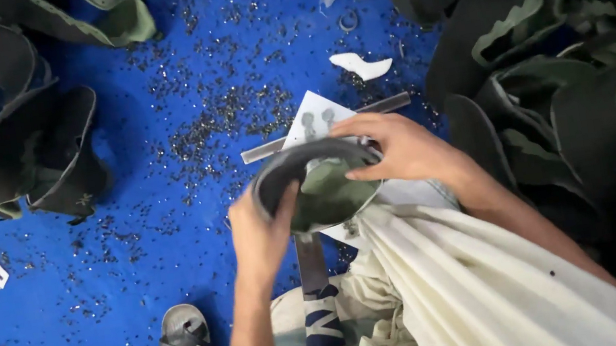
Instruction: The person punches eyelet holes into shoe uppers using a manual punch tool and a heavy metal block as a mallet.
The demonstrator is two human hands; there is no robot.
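Your left hand (262,233) is clamped on the near left rim of the dark, bowl-shaped fabric piece (318,188), thumb pressed over the edge, and your right hand (394,150) grips the far right rim, fingers curled over it. The piece sits in the middle of the scene, above your lap and over a metal bar (322,128) that lies across the blue floor (132,248); a white paper sheet (312,119) shows just behind it. It looks like a shoe or boot upper: a black outer band around an olive-green lining, its mouth open toward you, soft enough that the rim bends where your thumb presses. The likeliest trouble, as I judge it, is the rim slipping from one hand, since each hold covers only a short stretch of edge and the material is limp; it would then fold shut or twist on the upright post (311,262) that seems to stand under it. Your fingers lie close to that metalwork, so a sudden slip could pinch them. The floor is strewn with small dark specks, which could cling to the lining if the piece drops. The loose cream cloth (456,289) over your right leg lies touching the piece's near edge and might catch in it. Heaps of similar uppers (573,93) crowd the right side, with a few more (18,135) at far left, and a sandal (184,342) lies near your left.
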